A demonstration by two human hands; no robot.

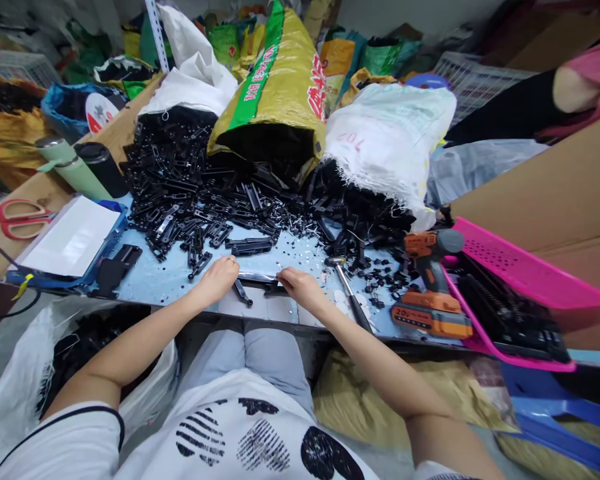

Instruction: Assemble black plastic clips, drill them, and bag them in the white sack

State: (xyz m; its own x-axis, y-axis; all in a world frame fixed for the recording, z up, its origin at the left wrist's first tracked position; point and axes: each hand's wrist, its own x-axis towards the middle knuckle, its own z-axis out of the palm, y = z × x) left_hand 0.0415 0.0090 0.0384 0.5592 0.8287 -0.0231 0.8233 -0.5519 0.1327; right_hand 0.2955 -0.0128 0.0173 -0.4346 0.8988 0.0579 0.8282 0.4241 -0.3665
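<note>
My left hand (219, 279) is closed at the left end of a long, narrow black part (257, 275) with a shiny upper face. At its right end, the thumb and fingers of my right hand (301, 288) pinch it. The part lies level, close above the table's front edge. Just below it is a small black arm-like piece (242, 293). Behind my hands rest a few longer black parts (253, 246) side by side. A hammer (350, 293) with a dark handle lies to the right of my right hand.
Heaped black parts (175, 173) and small silver pins (295, 217) spread behind, spilling from a yellow sack (275, 87) and white sacks (390, 133). An orange cordless drill (433, 283) stands right, beside a pink basket (525, 267). Scissors (24, 219), paper (73, 233) and a green bottle (75, 170) are left.
</note>
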